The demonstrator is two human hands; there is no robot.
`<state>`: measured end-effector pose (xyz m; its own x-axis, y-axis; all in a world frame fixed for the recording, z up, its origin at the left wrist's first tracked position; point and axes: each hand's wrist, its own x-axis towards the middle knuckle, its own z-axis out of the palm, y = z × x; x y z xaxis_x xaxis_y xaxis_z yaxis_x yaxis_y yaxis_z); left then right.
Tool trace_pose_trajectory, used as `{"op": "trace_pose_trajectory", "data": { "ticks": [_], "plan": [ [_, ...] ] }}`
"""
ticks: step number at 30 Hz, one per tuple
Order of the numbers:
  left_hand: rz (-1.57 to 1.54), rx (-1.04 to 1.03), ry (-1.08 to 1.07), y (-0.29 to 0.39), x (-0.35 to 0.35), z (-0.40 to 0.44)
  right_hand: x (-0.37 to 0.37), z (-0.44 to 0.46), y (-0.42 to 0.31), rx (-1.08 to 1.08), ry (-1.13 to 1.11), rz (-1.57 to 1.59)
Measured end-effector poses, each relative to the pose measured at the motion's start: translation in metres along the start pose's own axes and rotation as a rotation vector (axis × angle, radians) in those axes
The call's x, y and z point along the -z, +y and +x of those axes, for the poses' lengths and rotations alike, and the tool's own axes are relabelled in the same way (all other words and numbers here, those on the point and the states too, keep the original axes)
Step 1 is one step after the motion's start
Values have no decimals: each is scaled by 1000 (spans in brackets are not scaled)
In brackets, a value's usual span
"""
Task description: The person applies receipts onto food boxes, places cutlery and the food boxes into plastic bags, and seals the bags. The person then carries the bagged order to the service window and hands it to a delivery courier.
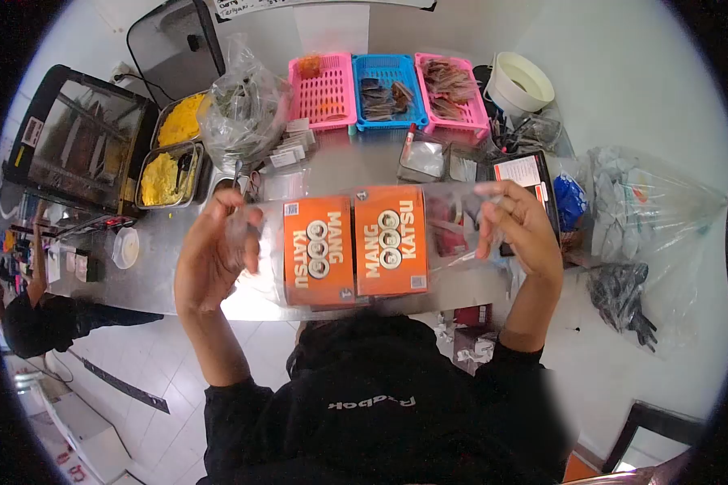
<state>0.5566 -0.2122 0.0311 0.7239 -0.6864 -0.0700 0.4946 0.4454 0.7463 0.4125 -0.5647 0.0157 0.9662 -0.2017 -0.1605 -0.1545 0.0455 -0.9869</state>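
Observation:
Two orange boxes printed "MANG KATSU" (319,250) lie side by side inside a clear plastic bag (455,234), held over the front of the steel table. My left hand (221,238) grips the bag's end at the left of the boxes, fingers curled round the plastic. At the opposite end, my right hand (516,226) pinches the bag, which is stretched between both hands. Sauce-like red packets (453,230) show through the clear plastic beside the right box; whether they are inside the bag cannot be told.
Pink (323,121) and blue (388,121) baskets stand at the back of the steel table (352,158). Trays of yellow food (163,179) are at the left, a white bucket (519,85) at the back right. Another person (36,319) stands far left.

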Motion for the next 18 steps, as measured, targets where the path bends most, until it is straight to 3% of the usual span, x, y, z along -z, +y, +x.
{"op": "trace_pose_trajectory", "data": {
  "ticks": [1, 2, 4, 7, 8, 10, 12, 13, 15, 18],
  "plan": [
    [225, -14, 0, 1, 2, 0, 6, 4, 2, 7, -23, -103],
    [449, -25, 1, 0, 2, -1, 24, 14, 4, 12, 22, -414],
    [766, -87, -39, 5, 26, 3, 30, 46, 7, 18, 50, -228],
    [650, -214, 304, -18, 76, 36, 29, 113, 48, 9, -93, 26],
    [727, -202, 325, -41, 109, 54, 20, 135, 76, 65, -211, -110],
    [576, -85, 281, -75, 133, 75, 0, 172, 121, 131, -431, -359],
    [468, -14, 91, -117, 134, 83, -16, 183, 155, -28, -609, -387],
    [584, -46, -26, -139, 147, 86, -21, 180, 164, -105, -687, -373],
    [312, -8, 3, -170, 156, 79, -23, 173, 168, -237, -778, -323],
    [158, 19, 159, -200, 165, 67, -22, 155, 167, -308, -695, -213]
  ]
}}
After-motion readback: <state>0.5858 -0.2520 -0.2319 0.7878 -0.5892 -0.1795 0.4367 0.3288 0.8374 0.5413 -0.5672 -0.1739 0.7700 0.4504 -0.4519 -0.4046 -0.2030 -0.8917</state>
